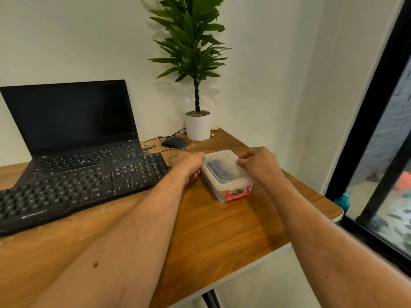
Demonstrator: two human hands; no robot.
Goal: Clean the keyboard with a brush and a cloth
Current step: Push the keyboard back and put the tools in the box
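Presently: left hand (189, 163) and right hand (259, 162), fingers curled, gripped lidded clear box (226, 174) at two o'clock on wooden desk (211, 230); keyboard (77, 187) at ten; white wall behind.

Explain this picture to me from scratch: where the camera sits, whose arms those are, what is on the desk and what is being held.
There is no machine here. The single picture comes from a wide-angle camera worn on a person's head, looking forward and down, so the two bare arms that reach in from the bottom belong to the wearer.

On the wooden desk lie a black keyboard and, behind it, an open laptop with a dark screen. Further back are a black mouse with its cable and a potted plant in a white pot.

Both hands are on a clear plastic box with a lid and a red clasp. The left hand holds its left side; the right hand grips the right edge of the lid. Something dark lies inside, but I cannot tell what. No brush or cloth is visible, so cleaning has not begun.
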